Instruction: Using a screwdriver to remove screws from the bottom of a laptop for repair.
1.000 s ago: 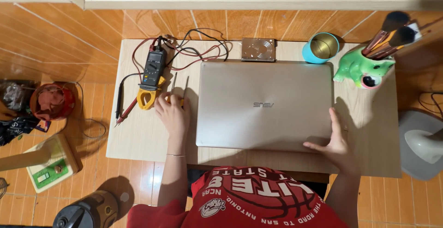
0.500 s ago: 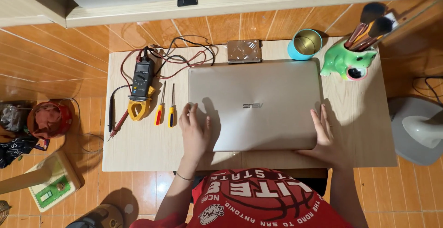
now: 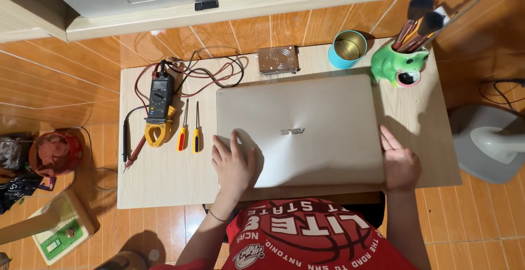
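A closed champagne-coloured laptop (image 3: 306, 122) lies lid-up on a small wooden table (image 3: 158, 180). My left hand (image 3: 234, 163) rests flat on the laptop's near left corner, fingers spread. At the laptop's near right edge, my right hand (image 3: 399, 163) grips the side with fingers along it. Just left of the laptop lie two screwdrivers (image 3: 190, 133) with yellow and red handles, side by side. A clamp multimeter (image 3: 158, 109) with red and black leads sits further left.
Behind the laptop are a small copper-coloured drive (image 3: 279, 59), a blue-rimmed tin cup (image 3: 348, 48) and a green frog pot of brushes (image 3: 402, 65). A grey fan base (image 3: 486, 141) stands on the tiled floor at right; a red pot (image 3: 54, 152) and clutter at left.
My left hand left the screwdrivers lying on the table and came onto the laptop's near left corner. My right hand stayed at the laptop's right edge. The view shifted slightly.
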